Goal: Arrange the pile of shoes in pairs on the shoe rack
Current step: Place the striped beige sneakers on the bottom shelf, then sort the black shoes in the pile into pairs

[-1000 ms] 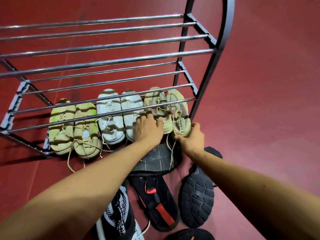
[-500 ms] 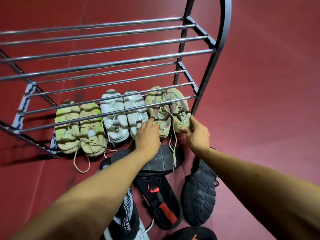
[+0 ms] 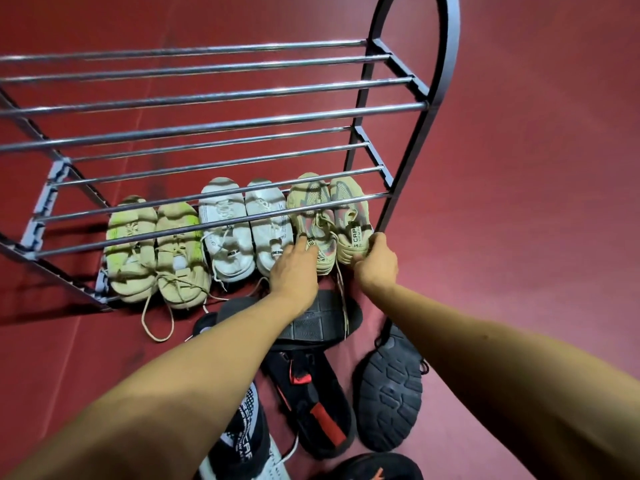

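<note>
Head view: I see both arms stretched toward the shoe rack (image 3: 412,109).
Left hand (image 3: 294,268): fingers spread flat on the left tan sneaker's (image 3: 311,216) heel, grasping nothing.
Right hand (image 3: 375,263): grip closed on the right tan sneaker's (image 3: 349,216) heel.
Pair: bottom shelf, right end.

Three pale pairs (image 3: 242,233) line the shoe rack (image 3: 214,124) bottom; dark shoes (image 3: 389,389) lie piled before it.

— What's on the rack (image 3: 412,109)?
— Bottom tier only: 3 prs side by side. Lime-and-tan sneakers (image 3: 156,251) at left, white sneakers (image 3: 246,226) mid, tan knit sneakers (image 3: 329,216) at right. Upper tiers bare.
— And my floor?
— Red floor (image 3: 519,237) w/ black shoes: sole-up sneaker (image 3: 389,389), black-red sneaker (image 3: 315,403), black-white one (image 3: 242,434).
</note>
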The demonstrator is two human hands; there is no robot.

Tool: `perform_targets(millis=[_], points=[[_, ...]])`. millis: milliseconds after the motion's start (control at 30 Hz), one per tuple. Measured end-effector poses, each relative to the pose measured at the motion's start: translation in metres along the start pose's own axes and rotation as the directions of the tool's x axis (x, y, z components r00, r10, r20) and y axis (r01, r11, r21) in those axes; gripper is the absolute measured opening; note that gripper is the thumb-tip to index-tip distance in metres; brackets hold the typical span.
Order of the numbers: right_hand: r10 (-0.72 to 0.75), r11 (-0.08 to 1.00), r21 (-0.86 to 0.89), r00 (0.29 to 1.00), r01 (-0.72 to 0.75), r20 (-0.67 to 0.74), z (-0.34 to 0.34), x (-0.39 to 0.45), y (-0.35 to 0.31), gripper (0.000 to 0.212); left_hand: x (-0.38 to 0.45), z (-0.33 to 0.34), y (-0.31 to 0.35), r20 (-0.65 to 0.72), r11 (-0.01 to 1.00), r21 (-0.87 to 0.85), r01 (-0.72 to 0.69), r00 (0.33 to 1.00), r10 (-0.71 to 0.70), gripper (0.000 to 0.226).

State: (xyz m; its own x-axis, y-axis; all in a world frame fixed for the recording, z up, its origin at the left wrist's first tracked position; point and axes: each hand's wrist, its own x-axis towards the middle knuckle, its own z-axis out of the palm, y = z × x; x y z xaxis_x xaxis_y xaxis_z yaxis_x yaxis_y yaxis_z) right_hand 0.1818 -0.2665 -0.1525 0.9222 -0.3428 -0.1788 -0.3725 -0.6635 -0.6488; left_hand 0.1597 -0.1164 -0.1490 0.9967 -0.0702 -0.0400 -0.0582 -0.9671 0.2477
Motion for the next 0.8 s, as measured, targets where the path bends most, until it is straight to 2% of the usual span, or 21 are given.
perform_targets(millis=[100, 267, 333, 400, 500, 567, 633, 700, 800], points=[[-0.12, 0.972, -0.2, 0.992, 0.125, 0.041, -0.009, 0.015, 0.002, 0.023, 0.003, -0.001, 0.0, -0.009, 0.999, 0.038, 0.0, 1.0, 0.001, 0.039], [-0.142, 0.972, -0.174, 0.986, 0.156, 0.086, 0.001, 0.011, -0.007, 0.044, 0.018, -0.011, 0.001, -0.003, 0.983, 0.181, -0.028, 1.0, 0.029, 0.058], [-0.179, 0.96, -0.194, 0.977, 0.2, 0.12, -0.001, 0.008, 0.0, 0.047, 0.025, -0.013, 0.006, -0.019, 0.983, 0.185, -0.014, 1.0, 0.018, 0.053], [-0.2, 0.957, -0.184, 0.97, 0.224, 0.141, -0.004, 0.01, 0.004, 0.048, 0.028, -0.014, 0.008, -0.045, 0.988, 0.146, 0.057, 0.998, -0.051, 0.044], [-0.231, 0.961, -0.109, 0.955, 0.254, 0.185, -0.008, 0.011, 0.01, 0.044, 0.026, -0.011, 0.005, -0.042, 0.984, 0.098, 0.148, 0.989, -0.144, 0.035], [-0.269, 0.961, -0.006, 0.943, 0.276, 0.195, -0.015, 0.004, 0.017, 0.039, 0.022, -0.008, 0.001, -0.011, 0.985, 0.133, 0.106, 0.994, -0.106, 0.03], [-0.236, 0.972, 0.055, 0.949, 0.229, 0.211, -0.022, -0.001, 0.028, 0.047, 0.015, -0.006, -0.008, 0.002, 0.99, 0.138, 0.043, 0.999, -0.044, 0.031], [-0.17, 0.985, 0.018, 0.968, 0.169, 0.183, -0.027, -0.003, 0.043, 0.048, 0.005, -0.007, -0.017, 0.001, 0.996, 0.09, -0.023, 1.0, 0.023, 0.038], [-0.126, 0.979, -0.133, 0.967, 0.157, 0.221, -0.032, -0.011, 0.064, 0.035, -0.026, -0.012, -0.029, -0.054, 0.985, 0.031, -0.167, 0.984, 0.169, 0.048]])
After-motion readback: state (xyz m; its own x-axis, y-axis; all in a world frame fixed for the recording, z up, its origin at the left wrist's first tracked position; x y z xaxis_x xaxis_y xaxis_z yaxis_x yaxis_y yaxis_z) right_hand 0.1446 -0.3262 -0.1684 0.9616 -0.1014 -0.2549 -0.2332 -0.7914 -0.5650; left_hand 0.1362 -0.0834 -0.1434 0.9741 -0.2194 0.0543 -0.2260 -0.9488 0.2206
